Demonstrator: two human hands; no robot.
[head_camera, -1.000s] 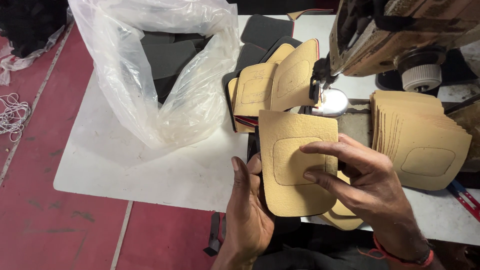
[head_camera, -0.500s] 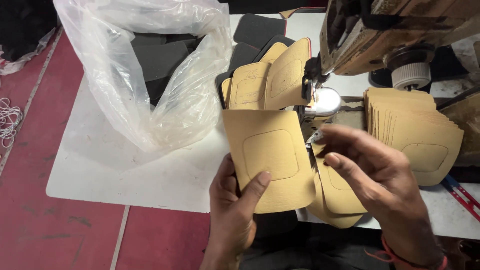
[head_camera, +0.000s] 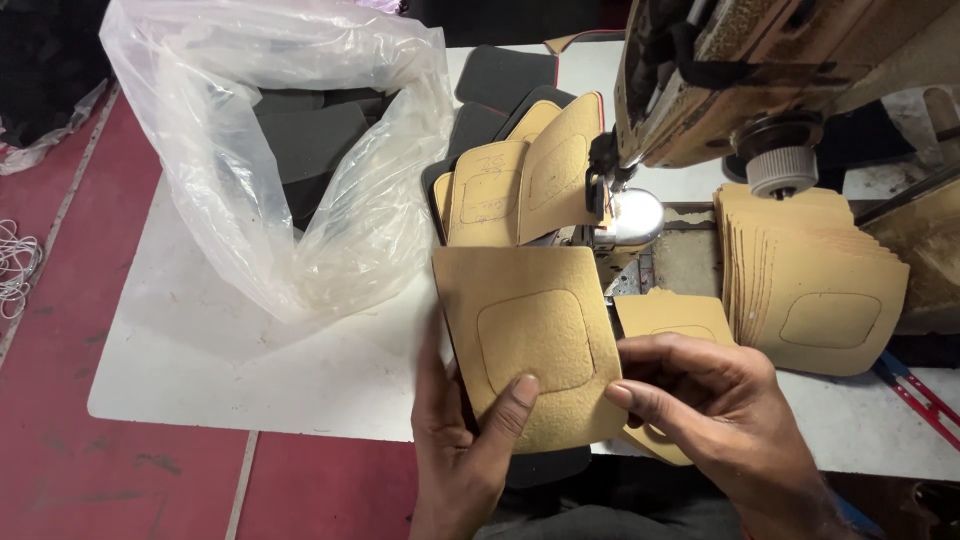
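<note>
The tan piece (head_camera: 530, 340) hides your left hand's (head_camera: 462, 450) fingers, thumb pinching its front; your right hand (head_camera: 715, 405) grips its edge, fingers curled.

White table (head_camera: 250, 370) bears plastic bag (head_camera: 290, 150), tan stack (head_camera: 815, 280), sewing machine (head_camera: 760, 70)

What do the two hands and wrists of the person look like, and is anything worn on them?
Both hands are bare: no gloves and no rings are visible. The left hand shows a short, trimmed thumbnail, and its forearm has no sleeve in view. The right hand also has short nails. At the frame's bottom edge by the right wrist there is a small orange-red strip, perhaps a band; too little shows to be sure.
</note>
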